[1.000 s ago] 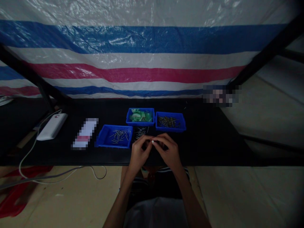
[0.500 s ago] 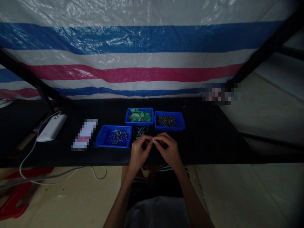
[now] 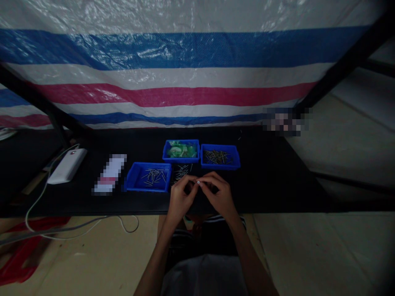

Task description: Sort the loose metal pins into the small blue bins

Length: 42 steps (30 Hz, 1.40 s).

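A makeshift assembly bench in a tarp-walled workshop

We sit at a black table point(image 3: 277, 185) in dim light, backed by a striped tarp point(image 3: 185, 74) of blue, white and pink plastic sheeting held by dark frame poles point(image 3: 342, 70). On the table, three small blue parts bins point(image 3: 148, 177) point(image 3: 181, 150) point(image 3: 220, 156) hold thin metal pins and green pieces, with loose pins point(image 3: 182, 171) lying between them. Left of the bins lies a white power bank point(image 3: 67, 165) with a cable point(image 3: 77, 228) trailing below the table's front edge.

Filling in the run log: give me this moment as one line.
left hand: pinching small white piece | right hand: pinching same piece | loose pins: beyond hands | blue trays: behind
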Tool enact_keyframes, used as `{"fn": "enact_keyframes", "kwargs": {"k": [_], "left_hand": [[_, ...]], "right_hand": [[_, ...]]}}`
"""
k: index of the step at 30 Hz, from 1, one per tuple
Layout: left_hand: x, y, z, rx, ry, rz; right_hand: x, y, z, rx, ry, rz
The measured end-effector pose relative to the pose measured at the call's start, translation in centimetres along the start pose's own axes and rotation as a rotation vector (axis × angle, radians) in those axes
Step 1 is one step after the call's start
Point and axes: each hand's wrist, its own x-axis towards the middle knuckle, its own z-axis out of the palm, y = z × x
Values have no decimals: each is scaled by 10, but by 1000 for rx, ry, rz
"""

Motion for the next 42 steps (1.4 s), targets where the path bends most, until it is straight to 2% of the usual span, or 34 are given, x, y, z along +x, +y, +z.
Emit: {"fn": "enact_keyframes", "kwargs": {"k": [42], "left_hand": [[1,5,0,-14,9,-16]], "right_hand": [[-1,0,1,3,28,-4]]}}
